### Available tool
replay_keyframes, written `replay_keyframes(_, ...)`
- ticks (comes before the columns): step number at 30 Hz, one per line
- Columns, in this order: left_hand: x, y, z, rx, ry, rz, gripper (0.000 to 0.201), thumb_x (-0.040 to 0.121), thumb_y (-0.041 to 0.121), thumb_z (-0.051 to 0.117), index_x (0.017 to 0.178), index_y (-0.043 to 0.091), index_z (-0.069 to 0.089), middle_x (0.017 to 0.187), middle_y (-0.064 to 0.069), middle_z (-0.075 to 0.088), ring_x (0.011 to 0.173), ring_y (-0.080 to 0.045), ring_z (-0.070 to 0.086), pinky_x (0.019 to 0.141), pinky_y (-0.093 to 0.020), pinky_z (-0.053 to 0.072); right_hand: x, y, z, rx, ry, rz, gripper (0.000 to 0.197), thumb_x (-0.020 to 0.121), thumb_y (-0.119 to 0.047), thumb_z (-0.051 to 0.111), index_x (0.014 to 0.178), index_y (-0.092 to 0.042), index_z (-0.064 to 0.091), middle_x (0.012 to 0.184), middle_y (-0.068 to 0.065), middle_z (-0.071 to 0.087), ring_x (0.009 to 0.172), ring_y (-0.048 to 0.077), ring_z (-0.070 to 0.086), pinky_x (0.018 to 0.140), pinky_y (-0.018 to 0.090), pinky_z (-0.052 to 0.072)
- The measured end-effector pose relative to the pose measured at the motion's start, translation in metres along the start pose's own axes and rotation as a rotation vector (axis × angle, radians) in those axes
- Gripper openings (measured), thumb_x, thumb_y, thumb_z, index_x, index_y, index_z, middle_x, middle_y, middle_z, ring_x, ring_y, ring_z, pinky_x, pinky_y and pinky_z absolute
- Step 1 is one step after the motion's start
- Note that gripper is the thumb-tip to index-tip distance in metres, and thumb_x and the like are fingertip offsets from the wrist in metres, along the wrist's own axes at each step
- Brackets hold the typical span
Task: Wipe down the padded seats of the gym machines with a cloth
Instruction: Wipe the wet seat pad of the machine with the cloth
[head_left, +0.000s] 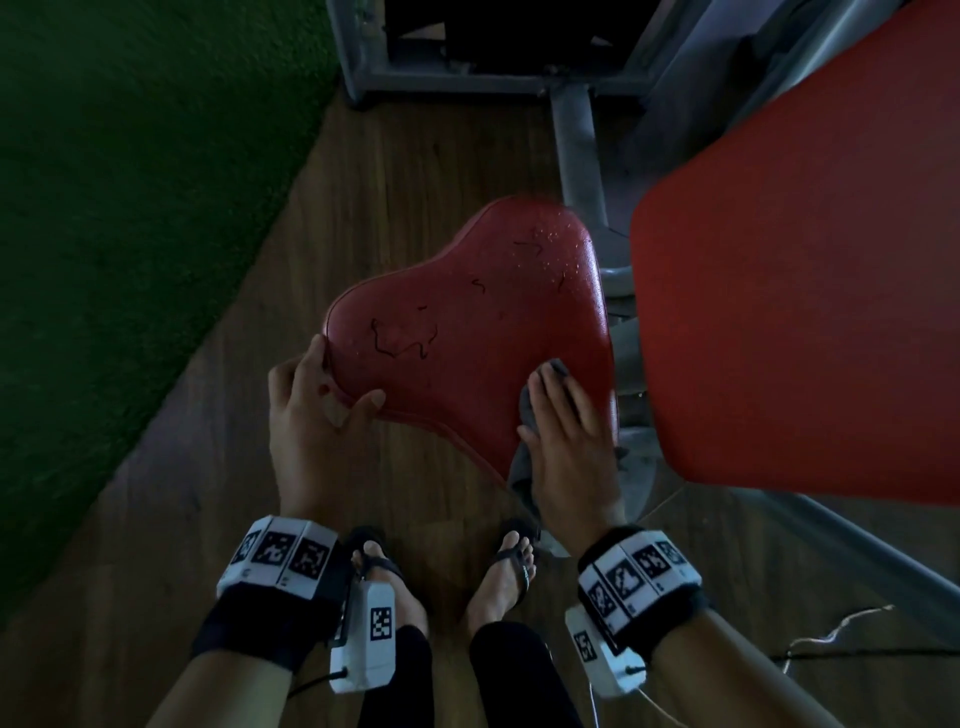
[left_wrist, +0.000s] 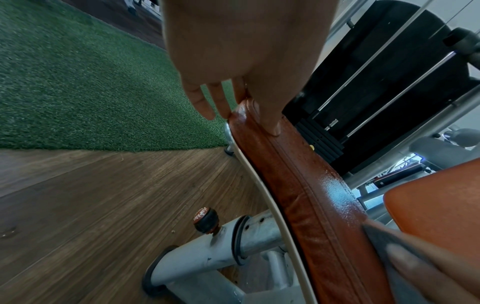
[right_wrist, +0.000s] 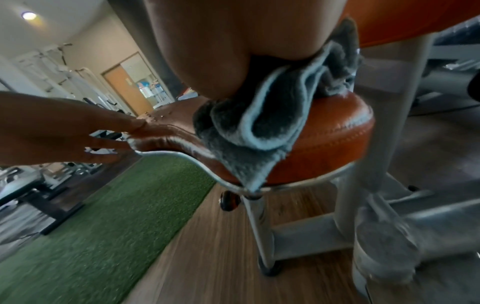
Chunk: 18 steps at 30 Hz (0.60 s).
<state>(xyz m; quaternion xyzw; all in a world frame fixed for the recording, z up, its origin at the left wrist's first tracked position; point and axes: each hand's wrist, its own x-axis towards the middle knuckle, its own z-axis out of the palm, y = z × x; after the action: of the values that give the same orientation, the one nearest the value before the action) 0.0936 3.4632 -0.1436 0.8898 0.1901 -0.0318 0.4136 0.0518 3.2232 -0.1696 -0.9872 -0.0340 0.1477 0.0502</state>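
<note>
Right hand (head_left: 566, 436) presses flat, hiding most of the cloth (right_wrist: 262, 123); left hand (head_left: 306, 410) grips the seat (head_left: 467, 332) edge (fingers underneath).

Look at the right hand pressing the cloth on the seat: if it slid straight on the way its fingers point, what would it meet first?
The right hand points up the seat. Probably only bare red padding, then the droplets near its far end; depth is uncertain.
</note>
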Motion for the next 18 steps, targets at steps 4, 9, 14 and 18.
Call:
replay_keyframes(4, 0.0, 0.0, 0.0, 0.001, 0.002, 0.003, 0.079, 0.079, 0.026, 0.079, 0.147, 0.019, 0.04, 0.132, -0.003, 0.044, 0.108, -0.006, 0.042, 0.083, -0.029, 0.042, 0.033, 0.002, -0.013, 0.143, 0.106, 0.026, 0.059, 0.102, -0.039, 0.015, 0.153, -0.009, 0.023, 0.162, 0.005, 0.017, 0.151, 0.02, 0.007, 0.121, 0.039, 0.017)
replay_keyframes(9, -0.001, -0.002, 0.002, 0.004, 0.012, 0.016, 0.078, 0.079, 0.025, 0.079, 0.147, 0.018, 0.04, 0.133, -0.004, 0.043, 0.108, -0.005, 0.042, 0.082, -0.027, 0.04, 0.058, 0.0, -0.017, 0.198, 0.143, 0.019, 0.061, 0.101, -0.04, 0.017, 0.153, -0.009, 0.025, 0.162, 0.006, 0.018, 0.15, 0.022, 0.009, 0.121, 0.039, 0.016)
replay_keyframes(14, -0.001, -0.003, 0.003, 0.017, 0.015, 0.019, 0.078, 0.08, 0.025, 0.078, 0.148, 0.018, 0.039, 0.132, -0.004, 0.043, 0.109, -0.006, 0.041, 0.084, -0.027, 0.039, 0.029, -0.002, -0.014, 0.17, 0.096, -0.155, 0.057, 0.103, -0.038, 0.021, 0.154, -0.012, 0.019, 0.163, 0.0, 0.011, 0.151, 0.017, 0.003, 0.121, 0.039, 0.013)
replay_keyframes(18, -0.001, -0.003, 0.003, 0.02, 0.016, 0.014, 0.078, 0.08, 0.027, 0.078, 0.147, 0.019, 0.04, 0.131, -0.003, 0.043, 0.109, -0.006, 0.042, 0.084, -0.028, 0.04, 0.033, -0.006, -0.014, 0.216, 0.079, -0.216, 0.057, 0.102, -0.036, 0.024, 0.152, -0.01, 0.024, 0.162, 0.003, 0.017, 0.15, 0.02, 0.009, 0.12, 0.042, 0.019)
